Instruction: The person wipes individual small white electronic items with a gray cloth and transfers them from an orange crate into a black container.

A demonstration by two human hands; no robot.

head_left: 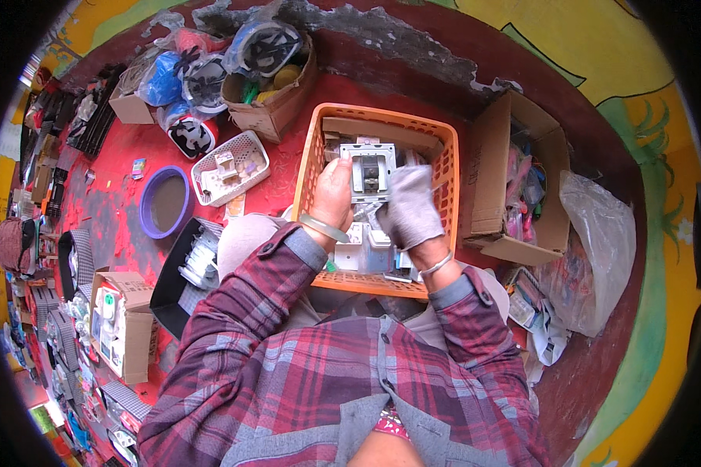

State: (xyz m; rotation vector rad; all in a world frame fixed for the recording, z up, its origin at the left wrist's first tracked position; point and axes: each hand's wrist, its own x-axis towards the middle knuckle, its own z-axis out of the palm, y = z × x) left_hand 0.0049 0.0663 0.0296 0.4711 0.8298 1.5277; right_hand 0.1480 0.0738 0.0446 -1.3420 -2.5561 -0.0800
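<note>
My left hand, bare and with a pale bangle at its wrist, grips the left edge of a square switch or socket fitting. The fitting has a light metal frame and a dark middle. My right hand is closed on a grey cloth, which hides most of its fingers and presses by the fitting's right side. Both hands are over an orange plastic basket. White boxy fittings and a piece of cardboard lie in it.
Left of the basket stand a white basket with small parts, a purple basin and a black bin. Cardboard boxes flank it, holding bagged goods. A clear plastic bag lies right. Assorted goods crowd the far left.
</note>
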